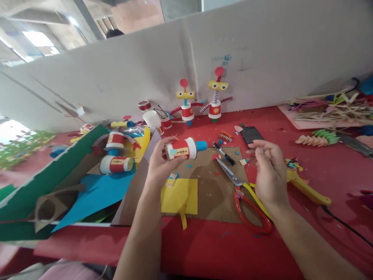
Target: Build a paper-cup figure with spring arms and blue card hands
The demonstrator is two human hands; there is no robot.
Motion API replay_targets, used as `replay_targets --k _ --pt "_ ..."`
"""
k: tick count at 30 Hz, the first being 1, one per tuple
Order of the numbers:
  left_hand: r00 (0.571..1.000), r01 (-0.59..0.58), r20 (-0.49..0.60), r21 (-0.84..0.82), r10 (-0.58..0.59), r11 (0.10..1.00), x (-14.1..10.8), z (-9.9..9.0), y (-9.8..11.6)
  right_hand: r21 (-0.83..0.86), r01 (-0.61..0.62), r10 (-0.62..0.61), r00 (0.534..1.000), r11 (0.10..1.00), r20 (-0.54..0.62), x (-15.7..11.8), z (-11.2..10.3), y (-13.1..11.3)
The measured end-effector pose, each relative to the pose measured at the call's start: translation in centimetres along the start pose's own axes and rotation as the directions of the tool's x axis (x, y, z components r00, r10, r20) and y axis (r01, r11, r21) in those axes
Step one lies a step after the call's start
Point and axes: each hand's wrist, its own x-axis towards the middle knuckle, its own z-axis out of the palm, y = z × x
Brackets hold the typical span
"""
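My left hand (159, 163) is wrapped round a red and white paper cup (190, 148) lying on its side in the air, with a blue tube (201, 146) sticking out of its right end. My right hand (269, 167) is raised over the table, thumb and fingertips pinched together; what they hold, if anything, is too small to make out. Between and below the hands lie scissors (233, 177) with one red and one yellow handle, a black pen (224, 154) and a yellow paper sheet (189, 196) on a brown board (212, 206).
Two cup figures (188, 112) (215, 109) stand by the white partition (247, 46). At left, a green box (17, 194) holds cups and blue paper. A phone (251, 135), a yellow glue gun (309, 189) with a cord and folded paper strips (311, 140) lie to the right.
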Motion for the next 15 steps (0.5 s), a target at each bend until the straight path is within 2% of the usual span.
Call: replay_targets --k 3,6,10,15 --pt "0.989 -0.138 0.077 0.217 0.124 0.966 1.3 1.2 0.9 -0.037 0.021 -0.020 1.000 0.999 0.019 0.0 0.0 0.2" --pt "0.950 -0.304 0.192 0.408 0.245 0.861 3.2 3.1 1.3 -0.041 0.012 -0.011 1.000 0.999 0.021 0.1 -0.1 0.2" --pt "0.932 -0.356 0.224 0.411 0.285 0.839 5.0 5.4 0.9 -0.052 0.014 -0.014 1.000 0.999 -0.007 0.7 -0.3 0.3" --pt "0.899 -0.412 0.316 0.373 0.304 0.831 4.9 6.6 -0.2 -0.016 0.050 -0.051 0.998 0.999 -0.042 1.4 -0.6 0.7"
